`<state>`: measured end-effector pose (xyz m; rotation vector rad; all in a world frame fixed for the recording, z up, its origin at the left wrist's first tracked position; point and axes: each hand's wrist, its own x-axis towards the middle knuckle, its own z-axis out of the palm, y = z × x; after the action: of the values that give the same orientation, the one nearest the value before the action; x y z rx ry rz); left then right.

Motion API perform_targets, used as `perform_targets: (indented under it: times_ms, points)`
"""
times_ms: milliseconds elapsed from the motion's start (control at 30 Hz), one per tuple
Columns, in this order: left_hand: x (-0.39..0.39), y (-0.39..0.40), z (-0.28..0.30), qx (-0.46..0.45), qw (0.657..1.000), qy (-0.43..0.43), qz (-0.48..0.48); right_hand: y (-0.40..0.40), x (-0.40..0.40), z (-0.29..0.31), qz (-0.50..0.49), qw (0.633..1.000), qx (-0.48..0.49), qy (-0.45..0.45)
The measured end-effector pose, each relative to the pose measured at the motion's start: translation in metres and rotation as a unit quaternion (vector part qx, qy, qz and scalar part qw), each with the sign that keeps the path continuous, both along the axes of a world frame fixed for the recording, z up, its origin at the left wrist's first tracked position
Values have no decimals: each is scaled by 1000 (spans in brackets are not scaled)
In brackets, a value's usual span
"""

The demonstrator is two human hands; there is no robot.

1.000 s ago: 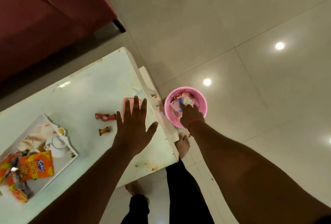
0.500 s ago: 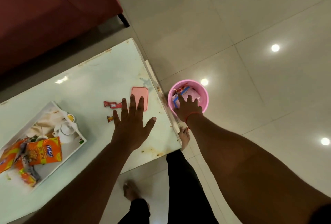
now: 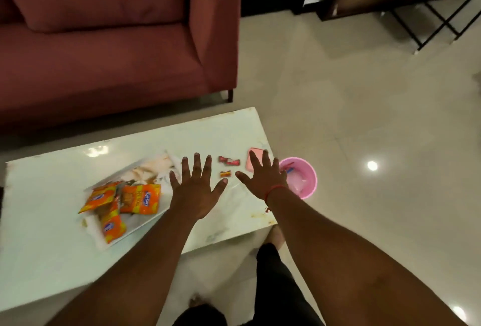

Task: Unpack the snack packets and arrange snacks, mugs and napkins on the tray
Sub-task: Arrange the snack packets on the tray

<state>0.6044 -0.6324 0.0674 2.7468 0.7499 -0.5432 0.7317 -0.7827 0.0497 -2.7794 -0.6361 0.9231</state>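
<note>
Two hands, both spread wide and holding nothing: the left hand hovers just right of the tray, the right hand near the table's right end by the pink bin. Three orange snack packets lie on the tray, two small wrapped candies between the hands. No mugs or napkins I can make out. Looks like a between-steps pause; next up is probably grabbing those candies, a pinch job.

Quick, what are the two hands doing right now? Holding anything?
Left hand: open, fingers spread, holding nothing.
Right hand: open, fingers spread, holding nothing.
</note>
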Motion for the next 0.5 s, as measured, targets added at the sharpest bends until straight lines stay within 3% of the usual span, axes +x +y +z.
perform_targets:
  times_ms: [233, 500]
  points:
    - [-138, 80, 63, 20, 997, -39, 59, 85, -123, 69, 65, 997, 18, -20]
    - [-218, 127, 84, 17, 991, -39, 123, 150, -186, 101, 149, 988, 19, -37]
